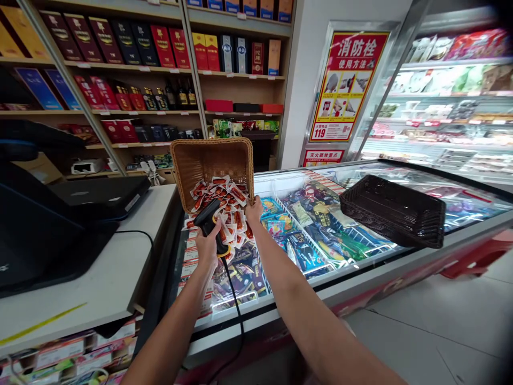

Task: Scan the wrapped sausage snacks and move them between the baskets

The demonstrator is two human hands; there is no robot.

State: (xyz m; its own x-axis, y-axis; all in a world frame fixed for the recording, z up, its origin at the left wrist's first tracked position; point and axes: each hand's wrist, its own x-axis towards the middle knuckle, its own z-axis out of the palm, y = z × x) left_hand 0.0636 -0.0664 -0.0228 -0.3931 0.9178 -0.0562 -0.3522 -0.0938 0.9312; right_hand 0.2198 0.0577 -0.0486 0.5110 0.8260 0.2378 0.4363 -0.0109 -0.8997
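Observation:
My left hand (207, 245) is wrapped round the grip of a black and yellow barcode scanner (208, 218), whose cable runs down toward me. My right hand (254, 209) grips the right side of a tan wicker basket (210, 152), its fingers partly hidden. The basket is tilted, its opening facing me. Small packets of sausages (220, 192) in clear and white wrapping lie inside it and spill out over its lower edge onto the freezer's glass top, behind and beside the scanner.
A chest freezer (332, 291) with bagged food under its glass stretches right. An empty dark brown basket (395, 211) rests on it. On the left, a counter (92, 267) carries a black checkout machine (36, 214). Shelves of boxes (132, 40) stand behind.

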